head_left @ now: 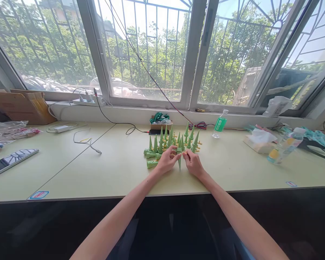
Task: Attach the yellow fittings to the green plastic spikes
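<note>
Green cone (179,162), tip pointing near, pinched jointly by left hand (166,160) and right hand (194,163). Upright cones (173,141) clustered just beyond on pale table (119,169).

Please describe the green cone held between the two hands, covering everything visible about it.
The green cone is a slim, smooth spike that looks like light green plastic. Its wide end is pinched between the fingertips of the left hand and the right hand, and its sharp tip points toward the table's near edge. Just behind it stands a cluster of similar cones, upright or lying down. Finer detail at the wide end is hidden by the fingers.
</note>
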A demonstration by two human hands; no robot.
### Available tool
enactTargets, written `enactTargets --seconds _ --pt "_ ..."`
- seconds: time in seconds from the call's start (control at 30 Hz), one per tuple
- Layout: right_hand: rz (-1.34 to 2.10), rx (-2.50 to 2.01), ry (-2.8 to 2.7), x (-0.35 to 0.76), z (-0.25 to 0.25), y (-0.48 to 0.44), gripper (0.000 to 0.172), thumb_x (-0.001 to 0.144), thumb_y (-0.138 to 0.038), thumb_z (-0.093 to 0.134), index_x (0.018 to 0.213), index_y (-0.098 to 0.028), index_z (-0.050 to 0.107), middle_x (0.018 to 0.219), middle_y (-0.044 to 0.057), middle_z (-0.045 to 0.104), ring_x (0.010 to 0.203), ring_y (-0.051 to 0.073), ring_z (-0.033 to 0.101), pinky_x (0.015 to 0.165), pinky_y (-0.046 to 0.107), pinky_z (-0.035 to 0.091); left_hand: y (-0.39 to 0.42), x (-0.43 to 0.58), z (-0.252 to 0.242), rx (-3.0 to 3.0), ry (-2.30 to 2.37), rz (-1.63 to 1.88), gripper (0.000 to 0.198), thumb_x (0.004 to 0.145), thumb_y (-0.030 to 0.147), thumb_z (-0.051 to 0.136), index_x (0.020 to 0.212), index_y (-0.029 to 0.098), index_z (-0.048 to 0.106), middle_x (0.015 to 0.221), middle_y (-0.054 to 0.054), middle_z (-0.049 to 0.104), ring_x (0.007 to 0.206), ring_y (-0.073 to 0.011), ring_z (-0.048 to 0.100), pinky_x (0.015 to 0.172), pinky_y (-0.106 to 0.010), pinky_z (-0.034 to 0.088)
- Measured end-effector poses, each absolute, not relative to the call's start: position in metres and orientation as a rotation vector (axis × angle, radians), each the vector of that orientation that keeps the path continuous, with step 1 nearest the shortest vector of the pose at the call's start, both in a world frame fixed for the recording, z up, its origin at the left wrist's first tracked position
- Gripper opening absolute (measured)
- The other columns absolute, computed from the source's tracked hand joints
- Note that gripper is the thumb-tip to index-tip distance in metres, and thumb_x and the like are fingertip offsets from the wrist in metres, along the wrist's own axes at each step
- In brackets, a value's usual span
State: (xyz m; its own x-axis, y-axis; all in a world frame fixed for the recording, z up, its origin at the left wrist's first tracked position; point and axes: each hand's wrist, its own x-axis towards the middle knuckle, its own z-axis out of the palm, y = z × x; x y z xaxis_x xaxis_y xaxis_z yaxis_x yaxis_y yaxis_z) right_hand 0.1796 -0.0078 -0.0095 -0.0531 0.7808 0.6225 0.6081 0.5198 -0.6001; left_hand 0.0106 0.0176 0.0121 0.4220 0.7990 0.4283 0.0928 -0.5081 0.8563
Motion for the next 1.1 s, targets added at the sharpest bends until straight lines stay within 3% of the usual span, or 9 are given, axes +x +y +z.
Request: enactTargets --seconds 0.17,0.3,0.4,0.53,1.1 --pt "0.171 -1.165 -1.699 0.1796 -0.0091 -0.0091 0.030 0.098 -0.039 0.038 0.075 -0.021 0.043 0.060 -0.004 0.042 0.052 0.012 0.038 0.054 0.024 0.032 0.0185 0.0117 0.0132 1.815 0.807 1.136 0.041 0.087 0.053 0.055 0.109 0.019 0.050 0.076 0.000 0.060 0.044 -0.0071 0.046 0.045 -0.021 0.035" --pt "0.154 -1.162 -1.680 0.1800 -0.0096 -0.0088 0.030 0.099 -0.039 0.038 0.076 -0.021 0.044 0.059 -0.004 0.042 0.051 0.011 0.037 0.054 0.024 0.032 0.0198 0.0117 0.0131 1.717 0.761 1.098 0.041 0.089 0.059 0.047 0.088 0.018 0.049 0.062 0.003 0.055 0.039 -0.0066 0.042 0.041 -0.019 0.032" --pt "0.128 -1.154 -1.670 0.1803 -0.0097 -0.0088 0.028 0.099 -0.039 0.038 0.078 -0.021 0.044 0.061 -0.004 0.043 0.052 0.011 0.038 0.055 0.024 0.033 0.0211 0.0118 0.0129 1.643 0.707 1.010 0.054 0.090 0.065 0.039 0.068 0.017 0.049 0.048 0.003 0.044 0.036 -0.0072 0.038 0.037 -0.019 0.027" --pt "0.053 -1.129 -1.671 0.1811 -0.0092 -0.0097 0.026 0.100 -0.037 0.037 0.081 -0.021 0.047 0.063 -0.003 0.046 0.054 0.012 0.040 0.058 0.024 0.035 0.0223 0.0111 0.0136 1.532 0.724 0.873 0.069 0.086 0.074 0.034 0.054 0.015 0.051 0.044 -0.001 0.043 0.036 -0.0085 0.039 0.035 -0.020 0.022" --pt "0.036 -1.085 -1.784 0.1816 -0.0093 -0.0089 0.028 0.100 -0.037 0.038 0.091 -0.020 0.058 0.080 0.005 0.060 0.069 0.016 0.052 0.066 0.028 0.041 0.0229 0.0071 0.0065 1.482 0.680 0.707 0.079 0.087 0.075 0.024 0.065 0.012 0.067 0.049 -0.006 0.051 0.043 -0.0112 0.042 0.039 -0.021 0.029"
